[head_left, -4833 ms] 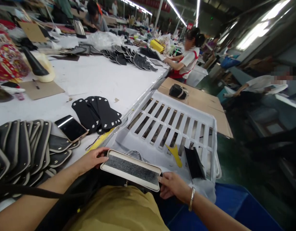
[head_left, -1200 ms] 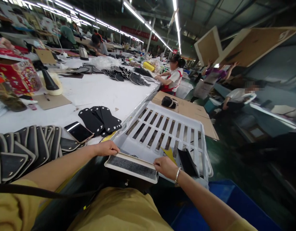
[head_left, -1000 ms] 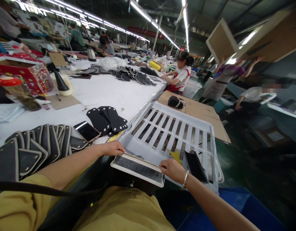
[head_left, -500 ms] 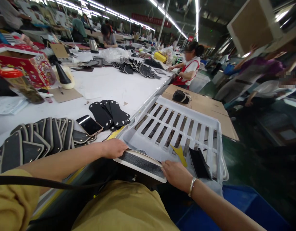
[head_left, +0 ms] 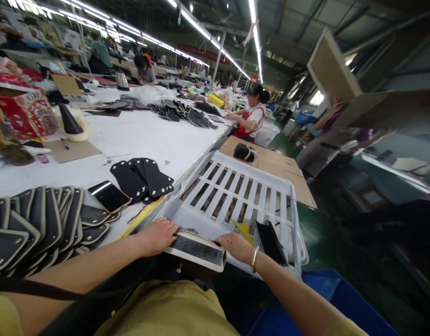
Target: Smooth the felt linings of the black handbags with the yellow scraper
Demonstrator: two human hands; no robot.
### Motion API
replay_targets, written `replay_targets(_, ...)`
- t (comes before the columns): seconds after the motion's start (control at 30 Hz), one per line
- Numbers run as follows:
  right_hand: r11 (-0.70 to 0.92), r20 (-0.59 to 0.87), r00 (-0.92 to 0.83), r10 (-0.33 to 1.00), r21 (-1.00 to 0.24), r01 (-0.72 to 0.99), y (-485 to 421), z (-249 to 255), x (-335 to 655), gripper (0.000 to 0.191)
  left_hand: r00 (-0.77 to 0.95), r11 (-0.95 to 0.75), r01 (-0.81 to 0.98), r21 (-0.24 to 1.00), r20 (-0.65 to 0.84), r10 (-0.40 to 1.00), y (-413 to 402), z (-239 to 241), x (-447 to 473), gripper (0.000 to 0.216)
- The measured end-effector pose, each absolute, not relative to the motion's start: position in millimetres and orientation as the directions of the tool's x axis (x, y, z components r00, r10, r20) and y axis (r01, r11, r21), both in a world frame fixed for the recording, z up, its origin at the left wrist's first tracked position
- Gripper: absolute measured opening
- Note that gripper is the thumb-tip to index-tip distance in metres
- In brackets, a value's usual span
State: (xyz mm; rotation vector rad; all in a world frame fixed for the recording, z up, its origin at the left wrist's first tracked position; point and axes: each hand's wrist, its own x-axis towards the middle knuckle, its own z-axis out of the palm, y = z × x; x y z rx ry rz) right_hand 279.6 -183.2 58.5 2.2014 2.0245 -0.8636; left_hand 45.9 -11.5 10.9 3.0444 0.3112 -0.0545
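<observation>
A cream-edged panel with a dark grey fuzzy strip (head_left: 197, 248) spans the space in front of my body, at the table's near edge. My left hand (head_left: 159, 235) is closed on its left end, fingers on top. At the right end, my right hand (head_left: 237, 247) pinches the upper corner, thumb out of sight. The panel's top edge bows slightly upward between the hands. Just beyond it lies a pale grey slatted rack (head_left: 236, 186). A yellow scrap (head_left: 243, 229) and a folded black piece (head_left: 271, 242) rest on the rack near my right hand.
Left on the white table (head_left: 138, 140) are a fanned pile of grey cream-edged pieces (head_left: 43, 224), a phone (head_left: 109, 196) and black punched pieces (head_left: 145, 177). Cardboard (head_left: 267, 163) lies behind the rack; a blue bin (head_left: 323, 298) stands low right. A co-worker (head_left: 252, 114) sits at the far edge.
The view has turned right and tilted up a little, so the table things sit further left. Both hands keep hold of the panel, which looks shorter and more bent between them.
</observation>
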Motion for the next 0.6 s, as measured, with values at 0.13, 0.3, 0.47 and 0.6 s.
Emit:
replay_targets(0.13, -0.209, -0.478, -0.071, 0.876, -0.507, 0.836, -178.3, 37.8, 300.3, 0.044, 0.981, -0.913, 0.195, 0.357, -0.076, 0.180, -20.6, 8.7, 68.0, 0.040)
replay_targets(0.3, -0.259, -0.524, -0.186, 0.831, -0.661, 0.705, -173.5, 24.5, 313.6, 0.046, 0.990, -0.868, 0.116, 0.482, -0.121, 0.065, -18.3, 15.1, 81.7, 0.037)
replay_targets(0.47, -0.294, -0.553, -0.269, 0.789, -0.723, 0.625, -163.0, 21.7, 323.8, 0.058, 0.987, -0.851, 0.087, 0.519, -0.162, 0.002, -10.3, 23.4, 86.9, 0.037)
replay_targets(0.6, -0.334, -0.571, -0.298, 0.765, -0.747, 0.575, -157.6, 18.8, 326.0, 0.062, 0.983, -0.839, 0.082, 0.538, -0.181, -0.020, -8.0, 23.0, 90.6, 0.035)
